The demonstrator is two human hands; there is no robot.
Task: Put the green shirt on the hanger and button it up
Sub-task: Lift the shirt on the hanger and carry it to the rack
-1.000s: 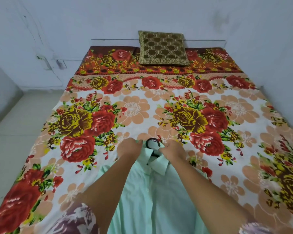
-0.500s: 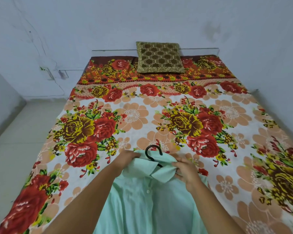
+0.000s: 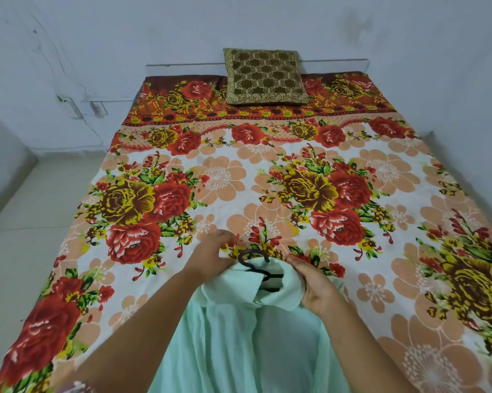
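There is just one camera, and it sits on my head. It looks forward and down along the bed (image 3: 239,177). My left hand (image 3: 211,258) and right hand (image 3: 314,287) are close below it. The pillow (image 3: 264,76) is far off at the top.

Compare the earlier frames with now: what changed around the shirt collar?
The right hand slid rightward and nearer along the collar, gripping it and pulling it open, so more of the black hanger shows inside. The left hand still holds the collar's other side by the hook. Shirt, pillow and bedsheet lie as before.
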